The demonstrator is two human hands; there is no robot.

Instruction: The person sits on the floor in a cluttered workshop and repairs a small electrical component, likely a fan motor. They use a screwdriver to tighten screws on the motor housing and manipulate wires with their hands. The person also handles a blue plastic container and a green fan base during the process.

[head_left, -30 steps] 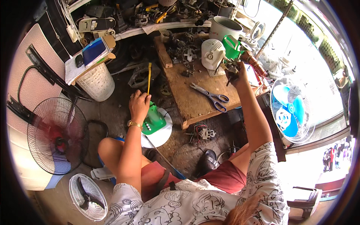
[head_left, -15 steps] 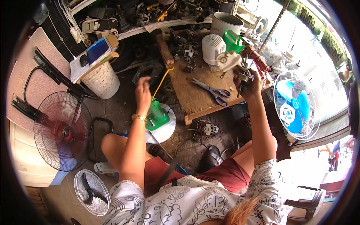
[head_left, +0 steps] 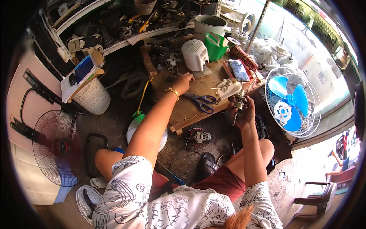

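Observation:
My right hand (head_left: pixel 243 112) grips a fan motor (head_left: pixel 239 102) with a metal shaft pointing down, over the table's front right edge. A cream plastic cover (head_left: pixel 228 88) sits at the motor's far end. My left hand (head_left: pixel 183 83) is low over the wooden table (head_left: pixel 164 93), its fingers curled together beside a white motor housing (head_left: pixel 193 55). What those fingers hold, if anything, is hidden. Scissors (head_left: pixel 204 102) with dark blue handles lie just in front of my left hand. Loose dark metal parts (head_left: pixel 171 61) are heaped beyond it.
A green container (head_left: pixel 215 47) and a grey bucket (head_left: pixel 209 26) stand at the back. To the right leans a fan with blue blades (head_left: pixel 290 100). A stripped motor (head_left: pixel 201 136) lies on the floor near my shoe (head_left: pixel 209 165). Another fan (head_left: pixel 61 147) stands left.
My left hand has moved right and forward from above the green fan base to the table. My right hand has lowered the motor toward the table's front edge. The view has shifted.

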